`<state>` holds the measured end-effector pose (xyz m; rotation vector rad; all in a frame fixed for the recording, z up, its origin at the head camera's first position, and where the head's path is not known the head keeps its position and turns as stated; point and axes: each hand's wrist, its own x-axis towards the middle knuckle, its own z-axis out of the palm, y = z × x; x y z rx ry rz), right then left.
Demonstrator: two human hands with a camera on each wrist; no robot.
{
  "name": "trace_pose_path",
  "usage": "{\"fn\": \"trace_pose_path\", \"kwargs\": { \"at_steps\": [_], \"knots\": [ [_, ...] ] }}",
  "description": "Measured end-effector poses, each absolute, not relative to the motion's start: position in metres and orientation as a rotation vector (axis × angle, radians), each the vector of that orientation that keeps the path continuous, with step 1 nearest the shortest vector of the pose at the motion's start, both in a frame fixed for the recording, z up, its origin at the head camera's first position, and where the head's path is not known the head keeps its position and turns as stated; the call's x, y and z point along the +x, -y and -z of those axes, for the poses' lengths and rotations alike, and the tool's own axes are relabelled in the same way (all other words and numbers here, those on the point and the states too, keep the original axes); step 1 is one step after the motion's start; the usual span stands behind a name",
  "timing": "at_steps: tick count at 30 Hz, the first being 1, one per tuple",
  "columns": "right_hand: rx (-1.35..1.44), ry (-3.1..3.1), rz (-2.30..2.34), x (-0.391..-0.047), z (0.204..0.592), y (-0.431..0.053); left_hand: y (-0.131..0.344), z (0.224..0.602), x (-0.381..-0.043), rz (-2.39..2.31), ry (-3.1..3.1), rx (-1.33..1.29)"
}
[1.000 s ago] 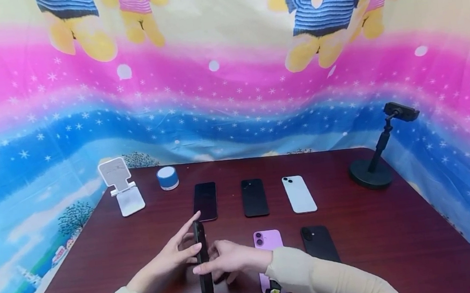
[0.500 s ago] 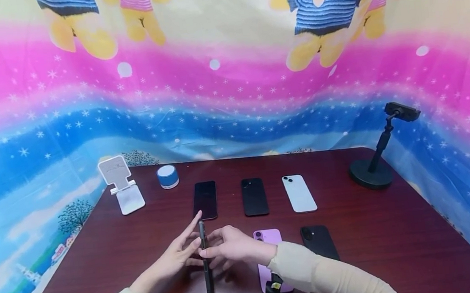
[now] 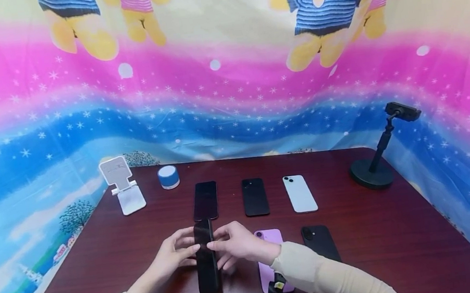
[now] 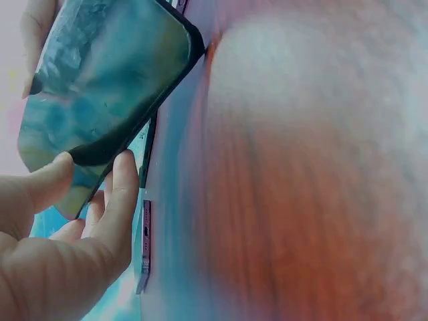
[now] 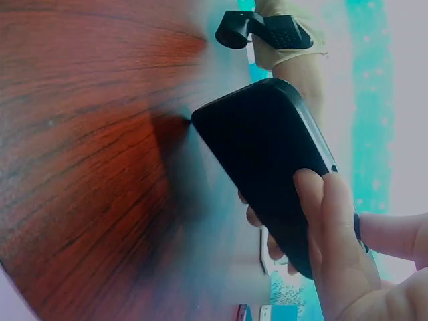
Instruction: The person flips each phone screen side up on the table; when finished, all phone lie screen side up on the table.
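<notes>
A black smartphone point(image 3: 208, 275) stands tilted on end just over the front middle of the table, its glossy dark screen turned toward the head camera. My left hand point(image 3: 171, 254) pinches its left edge, thumb on the screen side and fingers behind. On the opposite edge my right hand point(image 3: 239, 243) grips it the same way, thumb at the front. Reflections cover the phone's screen point(image 4: 127, 73) in the left wrist view. Seen from the right wrist, the phone's dark back point(image 5: 257, 147) has fingertips resting against it, and its lower corner is close over the wood.
Behind the hands lie a dark phone point(image 3: 205, 200), a black phone point(image 3: 255, 197) and a white phone point(image 3: 300, 194). A lilac phone point(image 3: 271, 273) and another black phone point(image 3: 319, 242) sit under the right forearm. Farther back are a white stand point(image 3: 130, 199), blue speaker point(image 3: 168, 177) and black camera stand point(image 3: 370, 173).
The phone has turned from edge-on to show its screen. My left index finger has come down from its raised position, and my right hand has moved up along the phone's edge.
</notes>
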<state>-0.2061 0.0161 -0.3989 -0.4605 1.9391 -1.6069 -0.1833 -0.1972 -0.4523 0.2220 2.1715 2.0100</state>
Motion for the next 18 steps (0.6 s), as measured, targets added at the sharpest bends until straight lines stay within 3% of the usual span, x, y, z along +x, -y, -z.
{"fn": "trace_pose_path", "kwargs": {
  "at_steps": [9,18],
  "knots": [
    [-0.414,-1.896,1.603,-0.207,0.411,-0.018,0.204,0.446,-0.184,-1.956,-2.348,0.043],
    [-0.475,-2.079,1.457,-0.214,0.423,-0.017,0.208,0.445,-0.18,-1.945,-2.343,0.038]
  ]
}}
